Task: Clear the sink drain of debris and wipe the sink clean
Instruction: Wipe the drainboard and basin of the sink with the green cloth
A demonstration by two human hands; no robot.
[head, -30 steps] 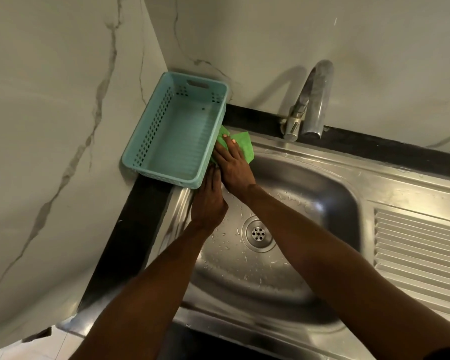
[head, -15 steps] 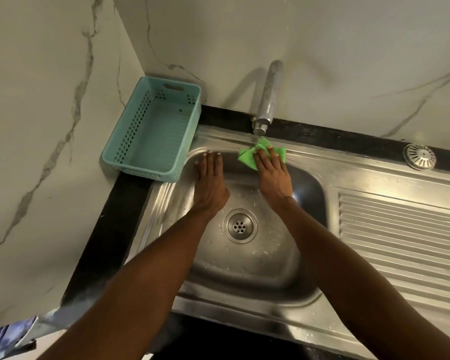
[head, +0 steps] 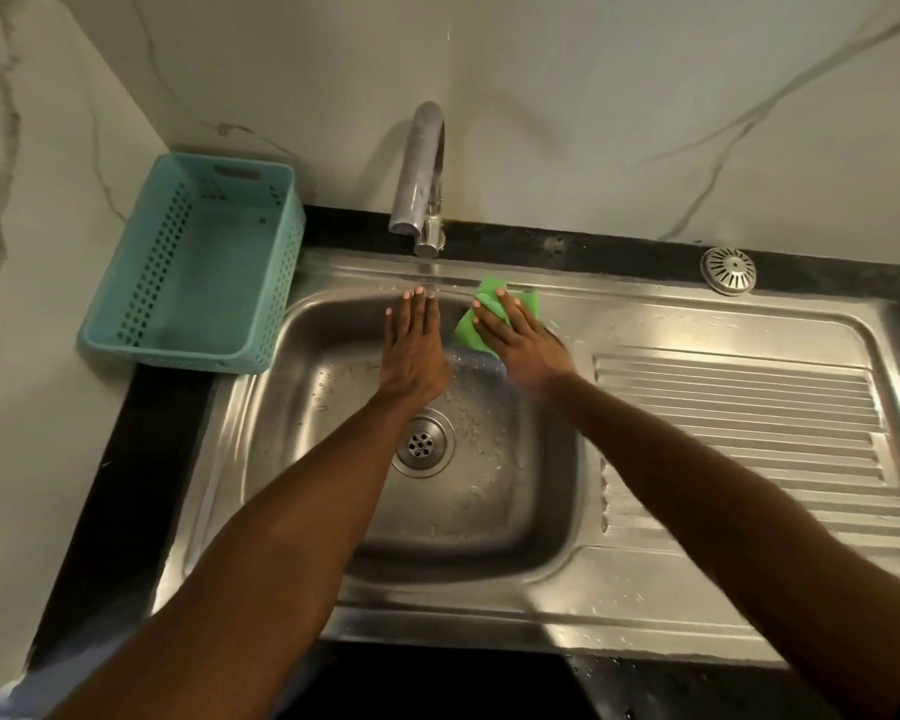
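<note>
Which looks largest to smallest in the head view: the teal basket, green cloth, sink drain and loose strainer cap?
1. teal basket
2. green cloth, partly hidden under the right hand
3. sink drain
4. strainer cap, though it lies farther away

A home kitchen: stainless sink (head: pixel 333 283) with ribbed drainboard (head: pixel 739 407) to its right, curved tap (head: pixel 421 168) behind, marble-veined wall tiles (head: pixel 593 96) above, black countertop (head: pixel 126 459) around.
</note>
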